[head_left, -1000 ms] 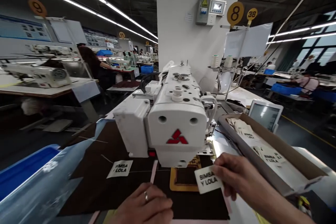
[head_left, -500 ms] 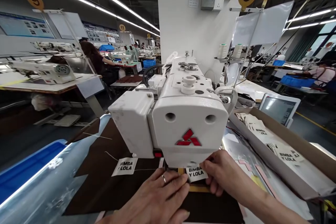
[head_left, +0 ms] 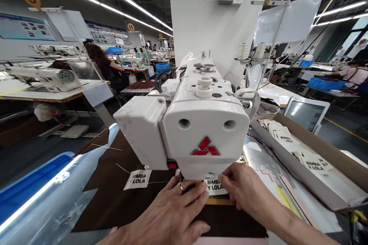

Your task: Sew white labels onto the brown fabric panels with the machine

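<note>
A white label (head_left: 215,187) printed "BIMBA Y LOLA" lies under the head of the white sewing machine (head_left: 205,122). My right hand (head_left: 243,185) pinches the label's right edge between thumb and fingers. My left hand (head_left: 178,206), a ring on one finger, lies flat with its fingertips at the label's left edge, pressing on dark brown fabric (head_left: 230,220). A yellow strip (head_left: 220,201) runs just below the label. Another white label (head_left: 137,179) sits on the brown fabric to the left, with loose thread beside it. The needle area is hidden behind the machine head.
A cardboard box (head_left: 324,149) of loose labels stands at the right, with a tablet-like screen (head_left: 307,115) behind it. Thread cones (head_left: 243,51) stand behind the machine. A blue bin (head_left: 34,176) is at the left. A person (head_left: 100,63) sits at another table further back.
The label under the machine head has turned straighter, its lower edge now nearly level with the yellow strip. My right hand has shifted slightly with it; my left hand stays pressed down.
</note>
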`<control>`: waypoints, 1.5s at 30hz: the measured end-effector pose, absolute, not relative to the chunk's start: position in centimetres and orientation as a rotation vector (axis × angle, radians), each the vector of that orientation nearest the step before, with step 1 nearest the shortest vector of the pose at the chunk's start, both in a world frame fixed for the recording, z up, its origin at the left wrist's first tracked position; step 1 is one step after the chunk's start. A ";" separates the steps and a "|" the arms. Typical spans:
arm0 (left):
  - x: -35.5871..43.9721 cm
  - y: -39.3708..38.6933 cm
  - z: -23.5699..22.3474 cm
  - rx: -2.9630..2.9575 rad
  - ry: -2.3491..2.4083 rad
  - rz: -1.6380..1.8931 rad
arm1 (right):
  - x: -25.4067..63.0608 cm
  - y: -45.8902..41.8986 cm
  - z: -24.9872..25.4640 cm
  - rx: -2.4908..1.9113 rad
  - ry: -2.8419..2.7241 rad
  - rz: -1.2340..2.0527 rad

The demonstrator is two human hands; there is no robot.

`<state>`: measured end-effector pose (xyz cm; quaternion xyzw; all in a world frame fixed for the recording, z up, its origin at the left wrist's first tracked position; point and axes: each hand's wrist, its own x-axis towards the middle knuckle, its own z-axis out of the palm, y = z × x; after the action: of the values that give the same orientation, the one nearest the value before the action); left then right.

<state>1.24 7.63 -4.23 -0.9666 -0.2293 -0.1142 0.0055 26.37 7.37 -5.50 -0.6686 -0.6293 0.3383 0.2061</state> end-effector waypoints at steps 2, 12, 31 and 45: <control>1.4 7.8 -4.2 -3.045 -0.722 -0.311 | 26.6 7.3 -5.3 -1.904 -1.818 0.782; -0.9 7.6 -5.9 -3.030 -0.789 -0.344 | 27.2 6.2 -5.0 -1.015 -2.614 0.196; 0.3 7.8 -4.5 -3.200 -0.898 -0.156 | 27.2 6.3 -5.0 -1.028 -2.641 0.248; 0.8 8.4 -3.5 -3.305 -1.061 0.007 | 27.2 6.6 -4.6 -1.118 -2.653 0.503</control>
<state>0.79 8.37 -3.54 -0.9393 -0.3014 0.0021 -0.1641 27.21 6.65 -4.61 -0.3803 -0.9023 0.1709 0.1094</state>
